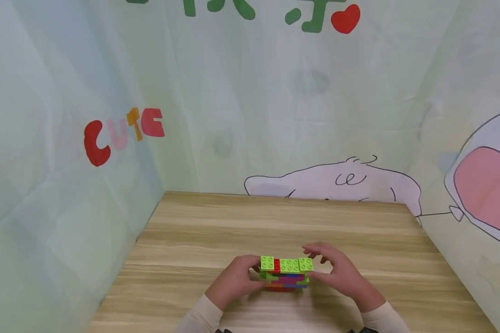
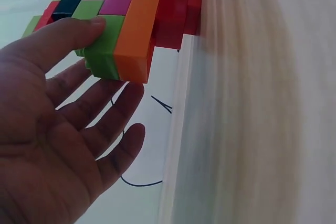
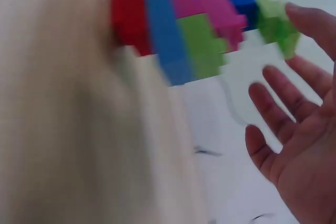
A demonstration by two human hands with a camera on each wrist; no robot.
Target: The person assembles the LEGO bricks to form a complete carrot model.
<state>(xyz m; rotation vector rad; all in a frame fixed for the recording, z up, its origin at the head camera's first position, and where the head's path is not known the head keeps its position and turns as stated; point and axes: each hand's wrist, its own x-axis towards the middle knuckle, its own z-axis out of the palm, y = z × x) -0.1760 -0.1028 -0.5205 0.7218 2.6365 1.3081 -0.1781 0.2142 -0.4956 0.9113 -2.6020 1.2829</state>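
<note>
A toy building-brick structure [image 1: 287, 280] stands on the table, built from lime, magenta, blue, orange and red bricks, with a row of lime bricks and one red brick on top. My left hand [image 1: 239, 282] holds its left end. In the left wrist view, the left thumb lies on a green brick [image 2: 105, 40] near an orange brick [image 2: 137, 30], with the fingers behind. My right hand [image 1: 337, 270] is at the right end, its thumb by the top lime brick [image 3: 273, 24]. Its other fingers are spread and loosely bent in the right wrist view.
The wood-grain table [image 1: 216, 222] extends around the structure. A pale fabric backdrop [image 1: 241, 115] with printed letters and cartoon drawings encloses its back and sides.
</note>
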